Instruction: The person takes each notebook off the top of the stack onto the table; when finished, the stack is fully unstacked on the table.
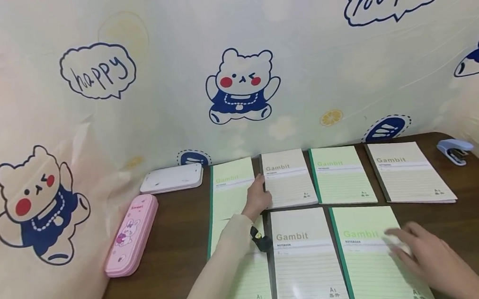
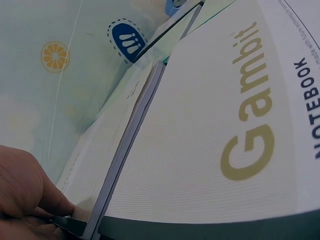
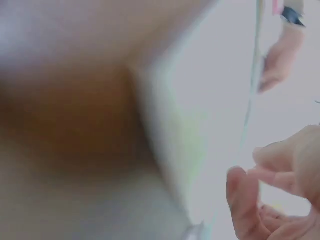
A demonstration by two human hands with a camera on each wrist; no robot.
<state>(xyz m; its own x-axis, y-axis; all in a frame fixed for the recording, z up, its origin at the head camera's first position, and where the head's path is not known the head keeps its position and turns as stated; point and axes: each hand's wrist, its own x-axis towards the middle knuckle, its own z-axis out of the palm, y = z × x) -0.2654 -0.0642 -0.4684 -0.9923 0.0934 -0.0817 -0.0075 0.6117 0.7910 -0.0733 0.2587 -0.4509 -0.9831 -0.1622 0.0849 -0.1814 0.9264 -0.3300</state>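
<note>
My left hand (image 1: 257,199) pinches the dark spine of a beige Gambit notebook (image 1: 291,183) in the back row, thumb and fingers at its left edge. The left wrist view shows the thumb of that hand (image 2: 22,187) on the spine, with another beige notebook (image 2: 190,135) lying nearer the camera. My right hand (image 1: 430,254) is over a green notebook (image 1: 369,266) at front right, fingers loosely bent, nothing held. Blur covers much of the right wrist view, where the right hand (image 3: 280,195) shows thumb and fingertips close together.
Several notebooks lie in two rows, including green ones (image 1: 232,188) at left and a beige one (image 1: 410,170) at back right. A pink pencil case (image 1: 131,237) and a white case (image 1: 171,178) lie left. A blue stapler (image 1: 455,149) sits far right on the brown table (image 1: 477,233).
</note>
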